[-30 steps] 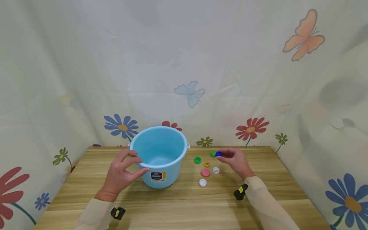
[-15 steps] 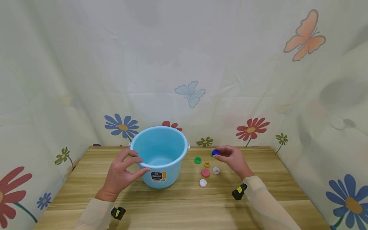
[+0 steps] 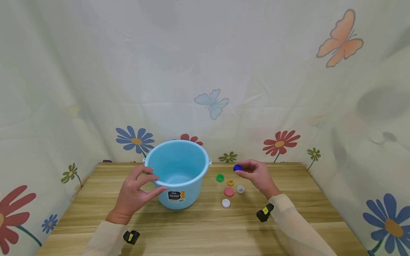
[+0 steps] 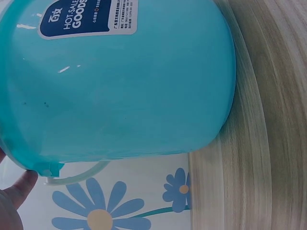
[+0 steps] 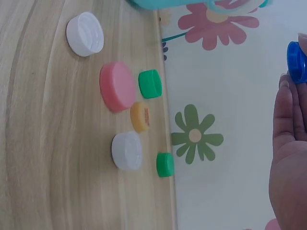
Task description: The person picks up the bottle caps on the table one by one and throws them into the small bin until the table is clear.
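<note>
My left hand (image 3: 136,190) holds the rim of a light blue plastic bucket (image 3: 192,190), fingers over the edge and thumb along the outside. The bucket stands upright, and its labelled wall (image 4: 120,91) fills much of the left wrist view. My right hand (image 3: 259,176) pinches a blue bottle cap (image 3: 237,168) between thumb and fingers, raised above the table in the right wrist view. Below it lie a pink cap (image 3: 229,192), a yellow cap (image 3: 230,182), two white caps (image 5: 85,34) and two green caps (image 5: 165,165). In the head view one green cap is hidden.
The loose caps lie on a wooden table (image 3: 192,231), to the right of the bucket. A pale curtain (image 3: 160,71) printed with flowers and butterflies hangs along the table's back edge and both sides. A small black camera (image 3: 265,212) sits at the right wrist.
My right hand has moved left and slightly up in the head view with the blue cap, which now covers the far green cap. My left hand and the bucket have stayed still.
</note>
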`<action>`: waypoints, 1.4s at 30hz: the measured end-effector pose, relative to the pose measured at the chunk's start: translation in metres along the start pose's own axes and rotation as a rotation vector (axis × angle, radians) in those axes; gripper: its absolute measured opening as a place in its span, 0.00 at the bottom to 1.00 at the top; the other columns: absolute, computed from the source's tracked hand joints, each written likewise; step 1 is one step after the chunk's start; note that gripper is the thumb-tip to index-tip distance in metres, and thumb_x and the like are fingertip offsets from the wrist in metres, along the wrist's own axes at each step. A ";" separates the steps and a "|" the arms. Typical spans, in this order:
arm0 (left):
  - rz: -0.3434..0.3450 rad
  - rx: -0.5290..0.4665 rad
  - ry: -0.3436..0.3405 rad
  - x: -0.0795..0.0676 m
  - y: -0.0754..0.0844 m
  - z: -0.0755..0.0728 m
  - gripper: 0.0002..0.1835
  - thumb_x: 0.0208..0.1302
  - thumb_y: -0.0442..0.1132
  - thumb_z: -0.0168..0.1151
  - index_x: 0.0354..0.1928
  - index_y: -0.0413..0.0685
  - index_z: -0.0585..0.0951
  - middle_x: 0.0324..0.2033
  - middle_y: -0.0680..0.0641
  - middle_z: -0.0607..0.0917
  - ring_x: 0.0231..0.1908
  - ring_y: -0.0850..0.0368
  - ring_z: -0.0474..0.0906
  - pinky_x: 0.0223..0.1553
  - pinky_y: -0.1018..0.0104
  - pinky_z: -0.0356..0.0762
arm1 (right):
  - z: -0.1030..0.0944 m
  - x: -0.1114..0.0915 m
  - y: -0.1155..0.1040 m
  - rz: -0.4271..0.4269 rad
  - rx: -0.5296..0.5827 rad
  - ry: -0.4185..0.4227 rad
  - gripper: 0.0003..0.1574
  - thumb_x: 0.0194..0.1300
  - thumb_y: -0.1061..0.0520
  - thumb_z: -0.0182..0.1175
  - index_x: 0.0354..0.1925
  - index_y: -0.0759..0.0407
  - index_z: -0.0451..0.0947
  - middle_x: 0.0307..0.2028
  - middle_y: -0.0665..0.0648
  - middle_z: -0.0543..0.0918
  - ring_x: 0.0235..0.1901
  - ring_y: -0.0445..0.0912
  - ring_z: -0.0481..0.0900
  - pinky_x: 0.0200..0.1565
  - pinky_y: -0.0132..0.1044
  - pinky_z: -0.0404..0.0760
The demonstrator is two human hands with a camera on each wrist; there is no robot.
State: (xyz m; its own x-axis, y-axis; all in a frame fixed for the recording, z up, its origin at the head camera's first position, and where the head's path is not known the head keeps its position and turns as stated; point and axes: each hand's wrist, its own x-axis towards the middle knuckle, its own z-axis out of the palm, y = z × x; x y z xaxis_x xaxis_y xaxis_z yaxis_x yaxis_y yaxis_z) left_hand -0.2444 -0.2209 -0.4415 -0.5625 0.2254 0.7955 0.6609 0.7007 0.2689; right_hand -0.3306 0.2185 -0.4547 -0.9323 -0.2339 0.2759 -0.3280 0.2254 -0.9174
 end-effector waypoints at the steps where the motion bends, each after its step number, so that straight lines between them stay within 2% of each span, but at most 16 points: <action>1: -0.002 0.002 -0.001 0.000 0.000 0.000 0.21 0.37 0.46 0.88 0.35 0.54 0.88 0.44 0.48 0.81 0.55 0.47 0.78 0.53 0.41 0.84 | 0.001 0.000 -0.002 -0.004 0.006 -0.004 0.25 0.61 0.50 0.75 0.54 0.60 0.84 0.50 0.61 0.88 0.44 0.44 0.88 0.48 0.31 0.89; 11: -0.008 0.002 -0.005 -0.002 -0.002 0.001 0.20 0.40 0.49 0.87 0.35 0.52 0.89 0.45 0.47 0.81 0.56 0.47 0.78 0.54 0.42 0.83 | 0.007 0.002 -0.015 -0.019 -0.002 -0.032 0.22 0.61 0.49 0.75 0.51 0.55 0.85 0.50 0.61 0.88 0.45 0.46 0.88 0.49 0.31 0.88; 14: -0.007 0.003 -0.001 -0.003 -0.002 0.001 0.20 0.43 0.53 0.85 0.35 0.52 0.89 0.45 0.47 0.81 0.56 0.47 0.78 0.61 0.58 0.81 | 0.008 0.004 -0.017 -0.017 -0.010 -0.038 0.22 0.61 0.49 0.75 0.52 0.54 0.86 0.50 0.60 0.88 0.45 0.47 0.87 0.49 0.31 0.88; 16: 0.002 -0.001 0.008 -0.003 -0.002 0.001 0.20 0.46 0.57 0.83 0.35 0.53 0.89 0.45 0.46 0.81 0.55 0.47 0.78 0.65 0.69 0.75 | 0.009 0.005 -0.019 -0.018 -0.010 -0.041 0.22 0.61 0.48 0.75 0.51 0.53 0.86 0.51 0.59 0.88 0.46 0.47 0.87 0.49 0.31 0.88; 18: 0.013 0.001 0.019 -0.003 -0.003 0.001 0.20 0.47 0.58 0.82 0.35 0.54 0.88 0.44 0.46 0.81 0.55 0.48 0.78 0.66 0.71 0.73 | 0.011 0.006 -0.022 -0.023 -0.008 -0.044 0.21 0.61 0.49 0.75 0.51 0.53 0.86 0.50 0.59 0.88 0.45 0.47 0.87 0.49 0.31 0.88; 19: 0.016 -0.002 0.021 -0.003 -0.003 0.001 0.20 0.48 0.60 0.81 0.35 0.55 0.88 0.44 0.46 0.81 0.55 0.47 0.78 0.65 0.69 0.76 | 0.012 0.007 -0.023 -0.028 -0.004 -0.046 0.21 0.61 0.49 0.75 0.51 0.53 0.86 0.51 0.59 0.88 0.45 0.47 0.87 0.49 0.31 0.88; 21: 0.017 -0.005 0.020 -0.002 -0.003 0.001 0.20 0.46 0.57 0.83 0.35 0.55 0.88 0.44 0.45 0.82 0.55 0.46 0.78 0.59 0.57 0.82 | 0.014 0.008 -0.025 -0.035 0.003 -0.049 0.21 0.61 0.49 0.75 0.51 0.53 0.86 0.51 0.58 0.88 0.45 0.47 0.87 0.49 0.32 0.88; 23: 0.012 -0.005 0.014 -0.002 -0.003 0.001 0.20 0.43 0.54 0.85 0.36 0.54 0.88 0.44 0.44 0.81 0.55 0.46 0.78 0.54 0.45 0.84 | 0.016 0.009 -0.026 -0.044 0.011 -0.053 0.21 0.61 0.50 0.75 0.51 0.53 0.86 0.51 0.59 0.88 0.46 0.46 0.87 0.49 0.31 0.88; 25: 0.009 -0.009 0.010 -0.002 -0.002 0.001 0.20 0.41 0.51 0.86 0.36 0.54 0.88 0.45 0.44 0.81 0.55 0.46 0.78 0.52 0.41 0.85 | 0.017 0.009 -0.028 -0.055 0.015 -0.059 0.21 0.62 0.50 0.74 0.52 0.55 0.86 0.52 0.59 0.88 0.46 0.46 0.87 0.49 0.31 0.88; 29: 0.013 0.009 0.009 -0.001 -0.001 0.000 0.21 0.38 0.48 0.87 0.36 0.54 0.88 0.44 0.45 0.81 0.55 0.47 0.78 0.53 0.42 0.84 | 0.021 0.011 -0.030 -0.078 0.012 -0.077 0.21 0.63 0.53 0.73 0.53 0.58 0.85 0.53 0.61 0.87 0.47 0.46 0.87 0.51 0.30 0.87; 35: 0.015 0.024 0.018 -0.001 0.000 0.000 0.22 0.34 0.46 0.88 0.35 0.53 0.89 0.44 0.48 0.81 0.55 0.48 0.78 0.58 0.55 0.80 | 0.026 0.013 -0.037 -0.081 0.030 -0.096 0.24 0.62 0.52 0.74 0.54 0.61 0.84 0.51 0.59 0.88 0.47 0.47 0.87 0.51 0.31 0.88; 42: 0.002 0.031 0.005 -0.002 0.000 0.000 0.22 0.35 0.46 0.88 0.36 0.53 0.89 0.45 0.47 0.81 0.56 0.49 0.78 0.56 0.50 0.81 | 0.034 0.014 -0.044 -0.087 0.070 -0.122 0.24 0.63 0.53 0.73 0.54 0.62 0.83 0.51 0.60 0.88 0.48 0.48 0.88 0.52 0.34 0.88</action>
State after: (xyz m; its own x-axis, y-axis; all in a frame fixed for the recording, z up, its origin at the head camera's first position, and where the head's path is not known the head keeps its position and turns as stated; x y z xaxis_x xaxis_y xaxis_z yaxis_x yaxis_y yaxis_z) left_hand -0.2438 -0.2213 -0.4432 -0.5583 0.2236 0.7989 0.6464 0.7209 0.2499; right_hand -0.3244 0.1734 -0.4206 -0.8741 -0.3636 0.3220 -0.3910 0.1337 -0.9106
